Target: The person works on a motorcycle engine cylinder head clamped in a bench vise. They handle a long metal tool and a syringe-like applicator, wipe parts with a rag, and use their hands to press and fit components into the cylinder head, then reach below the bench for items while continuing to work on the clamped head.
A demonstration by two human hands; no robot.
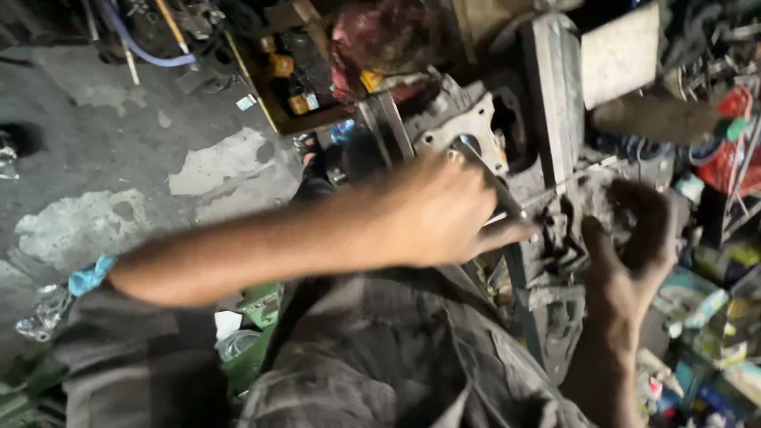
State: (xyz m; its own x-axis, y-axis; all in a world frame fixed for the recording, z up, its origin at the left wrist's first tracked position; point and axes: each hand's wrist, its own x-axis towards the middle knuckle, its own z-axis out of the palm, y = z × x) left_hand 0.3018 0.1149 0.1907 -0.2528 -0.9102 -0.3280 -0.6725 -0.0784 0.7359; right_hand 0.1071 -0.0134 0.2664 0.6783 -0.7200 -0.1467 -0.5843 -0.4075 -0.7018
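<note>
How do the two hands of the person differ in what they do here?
The left hand grips a thin metal tool, while the right hand clasps a dirty grey metal part. The left hand comes across from the left; the right hand reaches up from below. Both are bare and meet at the part.

**Packets crowd the corners, no screens in sight**

Up at eleven o'clock, an open crate [279, 119] holds small yellow containers [283, 65], one carrying a pale label [311, 101]. Just left of it, a tiny white-and-blue wrapper [246, 102] lies flat on the concrete. At one o'clock stands a blank, off-white rectangular card [620, 54], tilted. Over at three o'clock sits a red packet [733, 103]. Down at four to five o'clock, a jumble of colourful boxes [713, 349], green, blue and yellow, is too blurred to tell apart.
</note>
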